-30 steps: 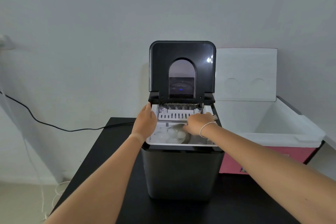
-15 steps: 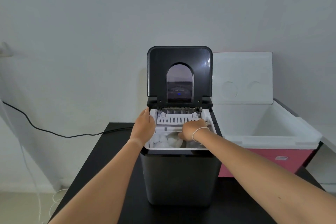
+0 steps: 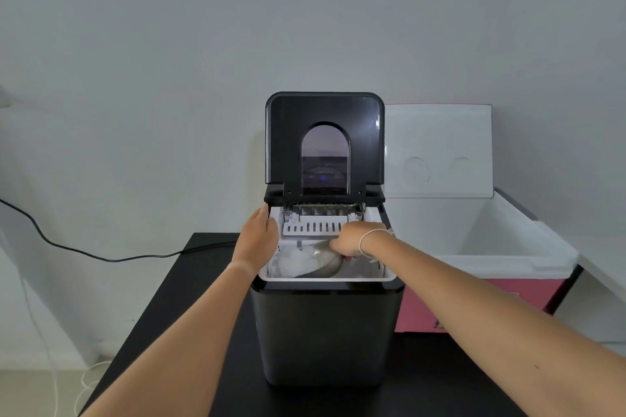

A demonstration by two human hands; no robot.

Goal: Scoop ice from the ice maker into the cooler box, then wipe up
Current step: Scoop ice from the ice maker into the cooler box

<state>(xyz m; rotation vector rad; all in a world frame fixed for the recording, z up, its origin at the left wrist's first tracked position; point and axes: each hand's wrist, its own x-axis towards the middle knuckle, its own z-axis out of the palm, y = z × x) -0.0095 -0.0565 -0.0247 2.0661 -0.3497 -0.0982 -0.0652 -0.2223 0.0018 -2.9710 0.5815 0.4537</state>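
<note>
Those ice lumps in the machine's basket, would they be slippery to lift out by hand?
Probably: the ice looks glossy and wet, so likely slick. The lumps seem rounded, apt to roll. That may be why the right hand grips a metal scoop.

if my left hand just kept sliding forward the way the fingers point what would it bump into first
Probably the black hinge ledge at the base of the raised black lid. The left hand rests along the black ice maker's left rim, fingers pointing back toward it, though depth is hard to judge.
</note>
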